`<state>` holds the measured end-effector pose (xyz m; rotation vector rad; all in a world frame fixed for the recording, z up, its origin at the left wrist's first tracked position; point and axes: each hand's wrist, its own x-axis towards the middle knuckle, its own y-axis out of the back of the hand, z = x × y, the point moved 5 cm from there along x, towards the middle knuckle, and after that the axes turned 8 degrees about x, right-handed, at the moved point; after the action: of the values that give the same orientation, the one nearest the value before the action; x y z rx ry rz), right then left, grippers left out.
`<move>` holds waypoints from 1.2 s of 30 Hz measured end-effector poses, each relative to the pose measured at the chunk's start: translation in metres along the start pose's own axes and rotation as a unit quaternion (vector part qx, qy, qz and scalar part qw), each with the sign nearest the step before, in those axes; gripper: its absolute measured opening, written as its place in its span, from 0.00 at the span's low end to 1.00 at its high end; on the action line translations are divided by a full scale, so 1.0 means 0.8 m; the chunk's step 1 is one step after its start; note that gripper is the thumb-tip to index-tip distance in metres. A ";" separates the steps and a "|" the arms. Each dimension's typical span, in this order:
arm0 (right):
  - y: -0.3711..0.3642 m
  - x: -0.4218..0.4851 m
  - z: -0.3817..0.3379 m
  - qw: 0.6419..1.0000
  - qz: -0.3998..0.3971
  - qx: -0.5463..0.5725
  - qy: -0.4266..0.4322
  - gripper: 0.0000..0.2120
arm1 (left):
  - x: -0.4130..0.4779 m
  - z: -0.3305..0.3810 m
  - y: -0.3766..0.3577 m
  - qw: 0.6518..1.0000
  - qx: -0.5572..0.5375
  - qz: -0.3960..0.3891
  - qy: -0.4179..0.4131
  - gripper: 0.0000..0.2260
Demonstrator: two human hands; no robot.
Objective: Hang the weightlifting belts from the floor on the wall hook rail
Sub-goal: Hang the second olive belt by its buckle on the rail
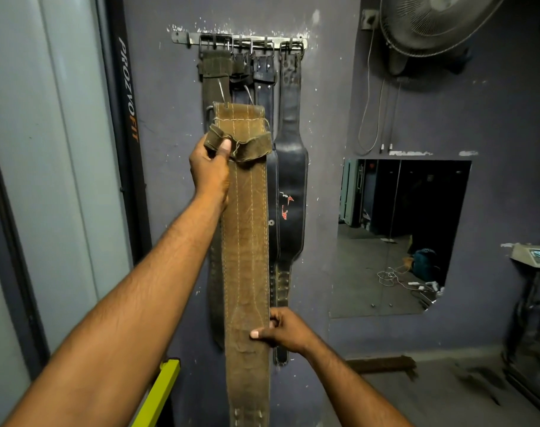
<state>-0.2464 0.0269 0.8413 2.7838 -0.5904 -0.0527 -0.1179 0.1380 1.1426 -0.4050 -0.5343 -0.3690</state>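
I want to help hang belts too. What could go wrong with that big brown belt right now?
The metal hook rail already looks crowded with dark hanging belts, so finding a free hook may be hard. The long brown suede belt is held below the rail by the left hand and right hand; lifting it could knock the others loose.

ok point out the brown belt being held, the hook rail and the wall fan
brown belt (247,229), head view, on the stitched middle of the strap between the two hands
hook rail (182,38), head view, on the bare left end of the metal bar
wall fan (429,23), head view, on the wire grille
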 end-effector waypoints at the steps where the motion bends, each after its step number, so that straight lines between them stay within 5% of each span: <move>1: -0.001 0.000 0.002 1.000 -0.011 -0.016 -0.010 0.21 | 0.001 0.000 -0.001 1.000 -0.001 -0.013 0.005 0.16; 6: 0.032 0.003 -0.128 0.992 0.039 0.078 0.095 0.23 | -0.007 0.001 -0.009 0.995 -0.014 -0.100 0.024 0.14; 12: 0.087 0.015 -0.308 0.910 0.164 0.272 0.268 0.22 | -0.030 -0.013 -0.016 0.979 -0.046 -0.190 0.063 0.15; 18: 0.081 0.026 -0.315 0.879 0.122 0.347 0.303 0.15 | -0.047 -0.044 0.021 0.963 -0.024 -0.247 0.101 0.20; 21: 0.083 0.030 -0.318 0.884 0.124 0.333 0.304 0.16 | -0.070 -0.082 0.041 0.941 0.046 -0.307 0.134 0.12; 26: 0.072 0.035 -0.323 0.890 0.133 0.306 0.311 0.18 | -0.073 -0.097 0.048 0.966 0.099 -0.232 0.058 0.08; 30: 0.080 0.039 -0.326 0.885 0.151 0.308 0.315 0.18 | -0.099 -0.119 0.055 0.938 0.127 -0.314 0.072 0.13; 36: 0.090 0.044 -0.328 0.883 0.174 0.304 0.314 0.15 | -0.121 -0.138 0.053 0.940 0.131 -0.303 0.081 0.12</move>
<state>-0.2173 0.0228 1.1137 2.9093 -1.0347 1.2580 -0.1308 0.1456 0.9906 0.0618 -0.5303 -0.9066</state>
